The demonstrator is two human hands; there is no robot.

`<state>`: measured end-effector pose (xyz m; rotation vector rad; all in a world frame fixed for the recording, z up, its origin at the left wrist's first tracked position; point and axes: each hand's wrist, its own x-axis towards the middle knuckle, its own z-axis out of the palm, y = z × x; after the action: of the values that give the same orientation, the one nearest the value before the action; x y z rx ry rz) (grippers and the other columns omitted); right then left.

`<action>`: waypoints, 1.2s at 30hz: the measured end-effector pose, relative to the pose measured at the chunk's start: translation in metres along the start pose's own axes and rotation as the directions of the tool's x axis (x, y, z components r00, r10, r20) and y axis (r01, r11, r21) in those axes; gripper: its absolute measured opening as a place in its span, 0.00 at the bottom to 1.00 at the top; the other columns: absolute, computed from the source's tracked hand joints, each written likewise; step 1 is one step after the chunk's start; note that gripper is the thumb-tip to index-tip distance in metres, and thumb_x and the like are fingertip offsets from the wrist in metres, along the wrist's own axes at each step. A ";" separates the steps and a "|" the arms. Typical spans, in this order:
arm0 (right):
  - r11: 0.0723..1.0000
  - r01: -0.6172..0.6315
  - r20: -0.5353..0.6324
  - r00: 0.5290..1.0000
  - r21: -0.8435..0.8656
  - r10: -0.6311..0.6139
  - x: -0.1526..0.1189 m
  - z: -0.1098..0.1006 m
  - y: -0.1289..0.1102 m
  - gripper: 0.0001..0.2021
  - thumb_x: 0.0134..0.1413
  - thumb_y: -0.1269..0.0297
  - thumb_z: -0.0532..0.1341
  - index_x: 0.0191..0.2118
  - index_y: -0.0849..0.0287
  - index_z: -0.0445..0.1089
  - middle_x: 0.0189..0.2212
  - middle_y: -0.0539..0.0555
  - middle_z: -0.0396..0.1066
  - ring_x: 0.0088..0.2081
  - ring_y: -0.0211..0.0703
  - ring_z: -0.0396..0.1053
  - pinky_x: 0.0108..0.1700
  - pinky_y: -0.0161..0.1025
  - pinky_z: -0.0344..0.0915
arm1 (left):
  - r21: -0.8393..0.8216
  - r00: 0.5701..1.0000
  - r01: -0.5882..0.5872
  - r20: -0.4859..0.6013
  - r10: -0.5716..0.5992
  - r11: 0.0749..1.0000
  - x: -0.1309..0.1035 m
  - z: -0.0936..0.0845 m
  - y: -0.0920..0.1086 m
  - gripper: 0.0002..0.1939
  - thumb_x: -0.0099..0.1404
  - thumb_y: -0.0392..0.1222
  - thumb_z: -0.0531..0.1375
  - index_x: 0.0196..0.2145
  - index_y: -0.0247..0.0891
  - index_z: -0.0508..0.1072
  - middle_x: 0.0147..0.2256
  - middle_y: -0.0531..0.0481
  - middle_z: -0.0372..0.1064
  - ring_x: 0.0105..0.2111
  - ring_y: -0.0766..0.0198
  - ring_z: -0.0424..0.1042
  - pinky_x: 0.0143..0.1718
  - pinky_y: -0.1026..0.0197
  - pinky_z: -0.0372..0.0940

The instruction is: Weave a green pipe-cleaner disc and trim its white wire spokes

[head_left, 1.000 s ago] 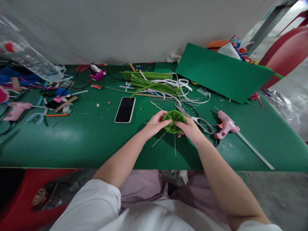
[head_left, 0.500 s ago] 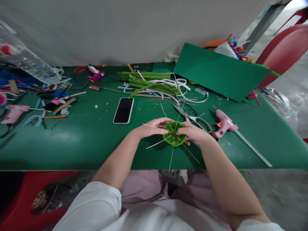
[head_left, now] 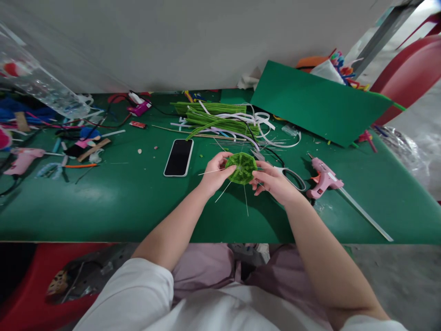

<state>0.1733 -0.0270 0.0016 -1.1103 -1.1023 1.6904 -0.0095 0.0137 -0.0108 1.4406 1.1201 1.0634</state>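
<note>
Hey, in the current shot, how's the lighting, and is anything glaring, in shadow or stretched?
Head view: a pale sheen on the left of the green tabletop; head view: a soft, darker shadow on it below the right hand; head view: wide-angle stretching, plain in the clear bottle at the left edge; head view: the top right corner is much brighter than the tabletop.

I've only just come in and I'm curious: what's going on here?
A person's left hand holds a round green piece over the table; the right hand is at its right edge. Thin wires stick out around it. Scissors lie partly hidden by the right hand, a phone lies to the left, a glue gun to the right.
</note>
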 end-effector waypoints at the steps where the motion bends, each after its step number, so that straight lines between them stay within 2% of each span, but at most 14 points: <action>1: 0.999 -0.008 -0.007 1.000 -0.046 0.008 0.001 0.002 0.002 0.17 0.47 0.60 0.60 0.44 0.57 0.63 0.22 0.47 0.67 0.21 0.34 0.65 0.19 0.31 0.67 | 0.010 1.000 -0.003 0.027 0.002 1.000 -0.001 0.001 0.000 0.15 0.53 0.38 0.60 0.40 0.38 0.65 0.32 0.52 0.64 0.33 0.68 0.66 0.36 0.64 0.62; 5: 0.973 0.025 -0.113 0.992 -0.230 -0.053 0.006 0.007 0.009 0.12 0.48 0.61 0.58 0.39 0.59 0.65 0.20 0.47 0.64 0.19 0.34 0.64 0.17 0.32 0.66 | 0.033 0.989 0.037 0.142 -0.041 0.999 -0.006 0.004 0.006 0.16 0.53 0.40 0.60 0.42 0.39 0.65 0.33 0.51 0.63 0.33 0.67 0.66 0.35 0.62 0.63; 9: 0.916 0.090 -0.191 0.966 -0.391 -0.176 0.009 0.006 0.013 0.13 0.50 0.62 0.55 0.42 0.58 0.65 0.22 0.48 0.65 0.18 0.34 0.63 0.16 0.32 0.65 | -0.016 0.976 0.095 0.200 -0.090 0.995 -0.007 0.003 0.008 0.20 0.53 0.39 0.61 0.44 0.42 0.64 0.35 0.50 0.62 0.35 0.64 0.66 0.30 0.63 0.64; 14: 0.840 0.133 -0.210 0.937 -0.525 -0.279 0.007 0.004 0.013 0.14 0.52 0.60 0.53 0.43 0.58 0.65 0.23 0.51 0.68 0.19 0.37 0.66 0.18 0.34 0.66 | -0.071 0.987 0.042 0.160 -0.030 0.997 -0.005 0.003 0.006 0.19 0.52 0.35 0.61 0.43 0.41 0.65 0.32 0.53 0.61 0.35 0.67 0.65 0.38 0.61 0.62; 18: 0.775 0.146 -0.206 0.919 -0.615 -0.337 0.007 0.003 0.015 0.14 0.53 0.60 0.53 0.44 0.58 0.65 0.22 0.51 0.69 0.19 0.39 0.67 0.19 0.34 0.65 | -0.094 0.994 0.018 0.109 -0.008 0.995 -0.005 0.004 0.006 0.18 0.51 0.34 0.61 0.41 0.40 0.65 0.28 0.56 0.58 0.31 0.69 0.62 0.38 0.62 0.60; 29: 0.683 0.156 -0.161 0.912 -0.714 -0.377 0.007 0.002 0.015 0.15 0.54 0.62 0.51 0.46 0.59 0.64 0.27 0.54 0.71 0.20 0.40 0.68 0.23 0.36 0.65 | -0.165 0.999 0.007 0.033 -0.001 0.986 -0.004 0.006 0.005 0.17 0.48 0.32 0.62 0.37 0.39 0.64 0.25 0.57 0.59 0.27 0.71 0.60 0.32 0.66 0.57; 36: 0.757 0.149 -0.172 0.929 -0.636 -0.327 0.007 0.004 0.015 0.12 0.54 0.61 0.51 0.41 0.59 0.65 0.24 0.52 0.68 0.19 0.37 0.66 0.21 0.35 0.65 | -0.096 0.997 -0.049 0.053 0.055 0.994 -0.006 0.008 0.006 0.11 0.49 0.31 0.61 0.32 0.38 0.65 0.25 0.57 0.56 0.27 0.71 0.59 0.30 0.67 0.56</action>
<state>0.1646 -0.0253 -0.0129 -1.4701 -1.5903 0.9372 -0.0026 0.0055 -0.0064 1.4225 0.9846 1.0916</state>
